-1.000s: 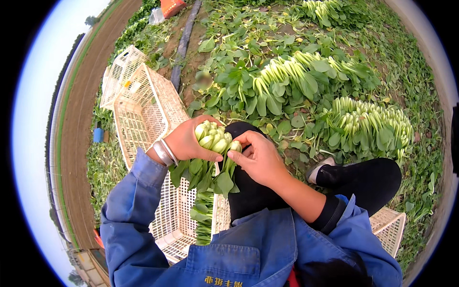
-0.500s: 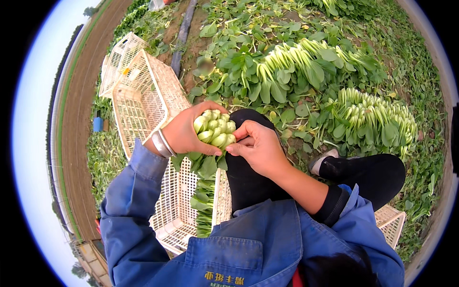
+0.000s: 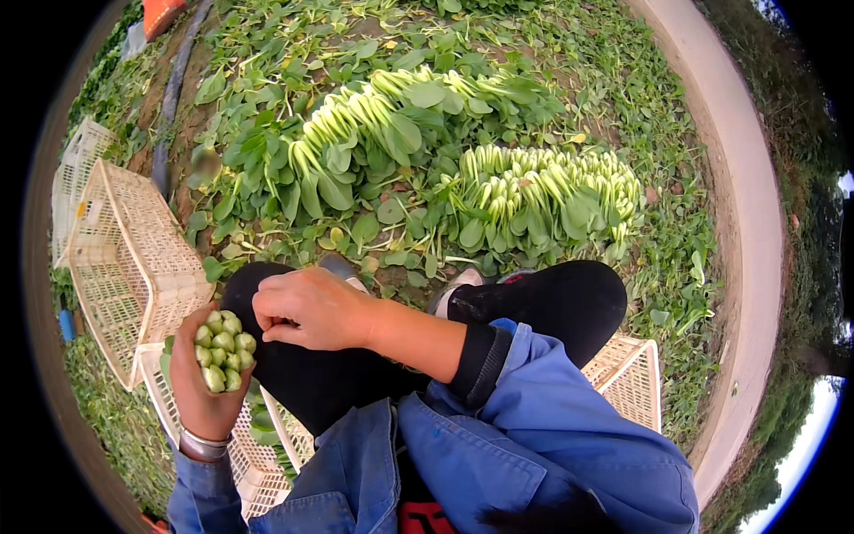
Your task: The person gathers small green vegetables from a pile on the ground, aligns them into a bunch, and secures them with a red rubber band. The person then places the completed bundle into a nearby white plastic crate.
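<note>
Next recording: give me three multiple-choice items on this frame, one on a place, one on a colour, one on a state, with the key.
1. Where do the white lattice crates lie?
A. to the person's left
B. beyond the cut greens
C. on the pale path

2. What colour are the jacket sleeves?
A. red
B. blue
C. yellow

3. What is the left hand doing?
A. hanging empty
B. resting flat on a crate
C. gripping a bunch of greens

Key: 1 A, the crates sit at the left edge beside the left arm. 2 B, both sleeves are blue with dark cuffs. 3 C, its fingers wrap the bunch, cut stem ends facing the camera, while the right hand closes beside it.
</note>
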Demonstrator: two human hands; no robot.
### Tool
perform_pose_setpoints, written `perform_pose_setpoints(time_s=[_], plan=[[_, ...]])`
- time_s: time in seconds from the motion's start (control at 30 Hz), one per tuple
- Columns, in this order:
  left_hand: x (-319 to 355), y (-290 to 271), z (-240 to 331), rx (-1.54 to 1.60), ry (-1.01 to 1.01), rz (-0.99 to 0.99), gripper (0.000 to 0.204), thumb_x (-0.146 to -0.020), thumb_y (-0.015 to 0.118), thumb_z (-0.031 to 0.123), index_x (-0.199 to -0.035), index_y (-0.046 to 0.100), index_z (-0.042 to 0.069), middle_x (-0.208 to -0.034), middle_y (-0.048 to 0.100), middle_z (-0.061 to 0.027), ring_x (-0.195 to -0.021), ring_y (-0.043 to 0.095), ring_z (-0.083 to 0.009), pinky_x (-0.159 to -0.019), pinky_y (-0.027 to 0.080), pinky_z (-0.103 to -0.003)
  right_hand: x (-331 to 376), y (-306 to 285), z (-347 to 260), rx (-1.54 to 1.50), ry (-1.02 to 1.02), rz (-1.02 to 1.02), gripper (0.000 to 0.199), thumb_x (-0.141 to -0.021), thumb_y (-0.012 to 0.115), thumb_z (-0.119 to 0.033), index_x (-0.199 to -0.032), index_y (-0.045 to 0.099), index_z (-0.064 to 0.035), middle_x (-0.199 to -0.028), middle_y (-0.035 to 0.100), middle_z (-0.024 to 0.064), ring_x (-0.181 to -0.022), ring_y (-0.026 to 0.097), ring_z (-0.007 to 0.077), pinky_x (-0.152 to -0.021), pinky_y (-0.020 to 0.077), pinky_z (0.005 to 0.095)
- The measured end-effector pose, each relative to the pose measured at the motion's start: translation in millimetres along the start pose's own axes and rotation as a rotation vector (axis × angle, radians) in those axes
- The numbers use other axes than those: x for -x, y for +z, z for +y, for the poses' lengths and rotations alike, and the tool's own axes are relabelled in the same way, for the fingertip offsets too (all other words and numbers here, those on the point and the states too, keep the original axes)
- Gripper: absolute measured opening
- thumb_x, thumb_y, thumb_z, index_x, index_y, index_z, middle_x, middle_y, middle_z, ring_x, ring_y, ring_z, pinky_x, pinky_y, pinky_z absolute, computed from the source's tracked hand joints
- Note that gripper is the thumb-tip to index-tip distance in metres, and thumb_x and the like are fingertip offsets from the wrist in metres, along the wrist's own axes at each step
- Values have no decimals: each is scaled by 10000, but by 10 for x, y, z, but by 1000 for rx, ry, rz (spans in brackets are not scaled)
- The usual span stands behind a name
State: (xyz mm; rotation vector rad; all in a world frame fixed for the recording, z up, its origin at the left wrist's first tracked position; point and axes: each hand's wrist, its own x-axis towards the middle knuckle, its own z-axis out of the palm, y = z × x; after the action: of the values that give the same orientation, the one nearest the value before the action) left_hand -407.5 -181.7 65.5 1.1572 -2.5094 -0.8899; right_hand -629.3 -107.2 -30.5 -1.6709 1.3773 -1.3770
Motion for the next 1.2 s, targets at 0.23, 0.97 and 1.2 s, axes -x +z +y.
perform_pose_setpoints(time_s=[0.23, 0.97, 1.2], plan=[[175, 277, -58, 102, -129, 197, 788, -752, 803, 6, -1461, 458, 17, -1436, 544, -150, -1298, 544, -307, -1141, 408, -403, 1740, -2164, 2209, 789, 775, 924, 123, -863, 717, -72, -979, 709, -34, -818, 716, 99, -696, 678, 234, -672, 555, 368], [124, 238, -35, 105, -247, 122, 838, -830, 790, 155, -1532, 355, 14, -1529, 471, -187, -1419, 455, -319, -1210, 319, -432, 2555, -3753, 2643, 942, 1174, -46, 565, -673, 878, -193, -1160, 600, -119, -1193, 685, 151, -1127, 648, 376, -980, 523, 441], [144, 260, -119, 158, -229, 198, 854, -783, 830, 101, -1507, 384, 13, -1476, 512, -179, -1374, 498, -312, -1187, 360, -423, 2078, -3787, 1544, 732, 1076, 95, 514, -713, 889, -178, -1156, 636, -122, -1057, 716, 114, -1005, 688, 296, -891, 549, 397]])
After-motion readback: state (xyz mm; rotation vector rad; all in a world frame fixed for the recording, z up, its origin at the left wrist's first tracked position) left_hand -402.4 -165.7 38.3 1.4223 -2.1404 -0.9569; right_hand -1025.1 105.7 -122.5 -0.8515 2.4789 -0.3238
